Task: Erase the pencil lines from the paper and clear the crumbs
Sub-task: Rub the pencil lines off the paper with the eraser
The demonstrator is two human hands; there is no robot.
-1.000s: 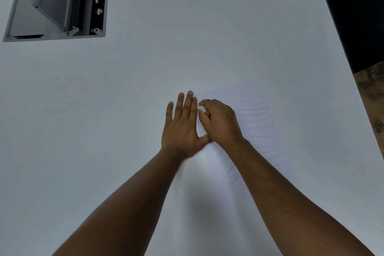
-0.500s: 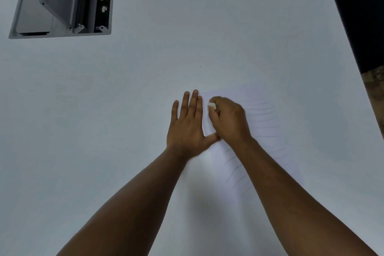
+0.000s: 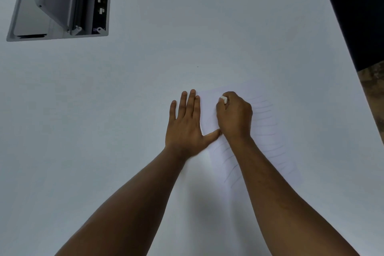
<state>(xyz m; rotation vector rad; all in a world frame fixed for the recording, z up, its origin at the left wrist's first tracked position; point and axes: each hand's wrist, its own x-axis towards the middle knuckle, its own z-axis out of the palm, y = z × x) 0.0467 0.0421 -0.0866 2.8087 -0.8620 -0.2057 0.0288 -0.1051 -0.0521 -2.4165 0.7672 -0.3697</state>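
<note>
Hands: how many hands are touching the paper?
2. The left hand lies flat on the left edge of the paper, thumb stretched across it. The right hand holds a white eraser near the top of the paper.

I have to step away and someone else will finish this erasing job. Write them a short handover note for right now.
Left hand: flat, fingers straight, pressing the left edge of the paper to the white table.
Right hand: gripping the white eraser, at the upper left part of the sheet.
Done: the upper left patch by the eraser looks free of lines.
Left: pencil lines remain down the right side and along the lower left under the right forearm. Crumbs are too small to make out here, so check and brush them off at the end.
Off the job: grey open cable box set into the table, far left.
</note>
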